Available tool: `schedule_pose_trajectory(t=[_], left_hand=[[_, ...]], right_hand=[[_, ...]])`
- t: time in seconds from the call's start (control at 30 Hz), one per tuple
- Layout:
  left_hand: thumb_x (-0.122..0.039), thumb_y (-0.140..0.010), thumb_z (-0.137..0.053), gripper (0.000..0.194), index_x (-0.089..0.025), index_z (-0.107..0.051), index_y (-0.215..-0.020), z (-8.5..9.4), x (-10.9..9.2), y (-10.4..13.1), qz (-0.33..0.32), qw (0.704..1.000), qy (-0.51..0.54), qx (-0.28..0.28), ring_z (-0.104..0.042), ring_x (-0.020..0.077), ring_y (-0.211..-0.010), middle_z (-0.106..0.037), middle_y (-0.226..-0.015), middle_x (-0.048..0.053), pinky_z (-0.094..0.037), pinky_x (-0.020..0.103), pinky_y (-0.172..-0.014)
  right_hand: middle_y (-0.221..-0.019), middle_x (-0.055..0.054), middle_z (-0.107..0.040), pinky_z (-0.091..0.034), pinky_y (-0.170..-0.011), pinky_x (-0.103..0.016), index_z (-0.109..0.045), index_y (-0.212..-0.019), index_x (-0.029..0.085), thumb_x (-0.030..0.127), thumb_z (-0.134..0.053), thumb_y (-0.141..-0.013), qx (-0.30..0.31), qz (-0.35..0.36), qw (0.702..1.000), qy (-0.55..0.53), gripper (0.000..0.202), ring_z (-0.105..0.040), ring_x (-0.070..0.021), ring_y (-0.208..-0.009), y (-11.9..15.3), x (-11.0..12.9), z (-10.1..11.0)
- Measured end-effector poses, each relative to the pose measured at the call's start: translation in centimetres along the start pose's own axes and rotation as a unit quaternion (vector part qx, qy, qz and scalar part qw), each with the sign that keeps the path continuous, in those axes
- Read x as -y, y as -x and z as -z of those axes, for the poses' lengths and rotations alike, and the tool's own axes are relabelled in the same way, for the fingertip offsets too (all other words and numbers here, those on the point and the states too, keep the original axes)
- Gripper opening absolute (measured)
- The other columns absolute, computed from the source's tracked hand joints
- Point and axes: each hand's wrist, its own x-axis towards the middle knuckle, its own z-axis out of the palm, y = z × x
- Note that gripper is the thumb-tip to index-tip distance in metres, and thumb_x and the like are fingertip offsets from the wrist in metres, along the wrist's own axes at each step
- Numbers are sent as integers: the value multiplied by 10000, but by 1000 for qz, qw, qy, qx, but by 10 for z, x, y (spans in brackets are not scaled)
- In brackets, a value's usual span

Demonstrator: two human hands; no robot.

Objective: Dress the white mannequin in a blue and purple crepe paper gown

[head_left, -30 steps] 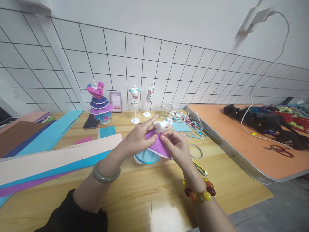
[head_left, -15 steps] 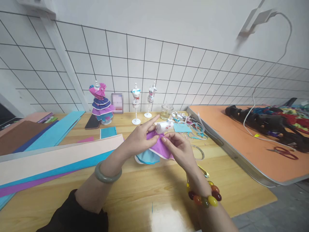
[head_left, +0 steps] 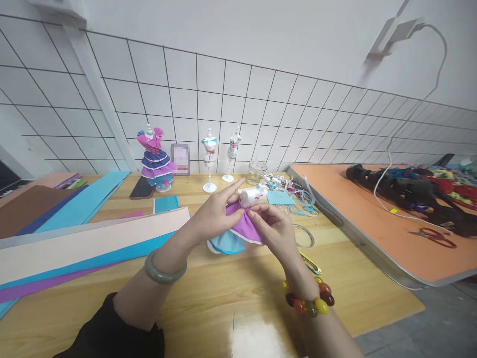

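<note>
Pinching purple skirt (head_left: pixel 246 231), wooden table (head_left: pixel 201 308), white gridded wall (head_left: pixel 261 107)

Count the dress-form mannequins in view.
4: the dressed mannequin at back left, the middle mannequin and the mannequin to its right, both upright, plus the tipped mannequin between left hand and right hand. Others could be hidden.

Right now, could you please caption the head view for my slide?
Both hands hold white-edged purple material against a tilted white mannequin.

Near tabletop (head_left: pixel 201 303) passable; dress forms (head_left: pixel 209 155) (upright), jar (head_left: pixel 257 175) obstruct far edge.
</note>
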Motion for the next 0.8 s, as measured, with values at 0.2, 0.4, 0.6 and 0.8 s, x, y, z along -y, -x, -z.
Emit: schedule_pose_trajectory(t=[0.2,0.4,0.6,0.8], left_hand=[[-173,-826,-551,755,-218,-234,-1509,0,0,1,0,1000,5,5,-608,170,-1132,-664,-1144,69,-484,316,-955],[-145,-796,-554,775,-214,-251,-1506,1,1,0,1,1000,-22,-9,-608,179,-1142,-663,-1127,64,-470,334,-999],[-152,-794,-565,775,-211,-262,-1505,0,-3,0,11,1000,1,-5,-595,200,-1178,-629,-1249,108,-466,364,-1017],[-140,-791,-565,794,-233,-241,-1510,1,-3,0,8,1000,11,1,-554,224,-1248,-558,-1373,120,-449,397,-1048]], right_hand=[[-791,-35,-697,-515,-673,-320,-678,-821,224,396,-709,-801,2,4,1000,2,176,-632,-181,-720,-2,2,-2],[-787,-32,-688,-483,-661,-306,-713,-819,220,362,-705,-809,1,18,999,37,143,-599,-168,-701,2,2,0],[-804,-37,-702,-481,-668,-305,-737,-841,225,334,-692,-825,14,16,999,37,119,-609,-167,-709,5,5,1],[-839,-39,-711,-492,-718,-319,-714,-847,233,337,-704,-814,-2,15,1000,13,109,-628,-177,-757,2,2,-2]])
